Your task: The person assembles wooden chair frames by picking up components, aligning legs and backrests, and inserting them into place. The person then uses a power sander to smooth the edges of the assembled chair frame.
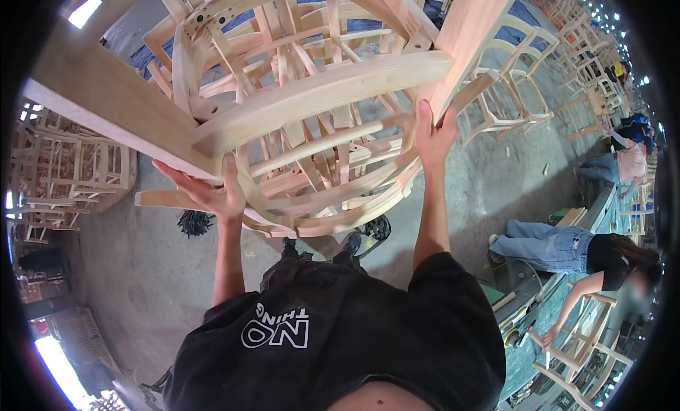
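Observation:
Both my hands hold a pale, unpainted wooden chair frame (322,92) in front of me. My left hand (216,193) is closed on the lower end of the wide left post (117,103), thumb up on the near face and fingers underneath. On the other side my right hand (435,135) grips the right post (473,32), its thumb lying along the wood. A curved rail joins the two posts. Below and behind it, more curved chair parts (340,216) overlap, and I cannot tell where the held frame ends.
Stacked chair frames (78,167) stand at the left. More wooden chairs (513,85) are on the floor at the right. A person in jeans (545,244) handles a chair frame (581,347) at a green-topped workbench (520,372). A dark mop-like bundle (194,223) lies near my left hand.

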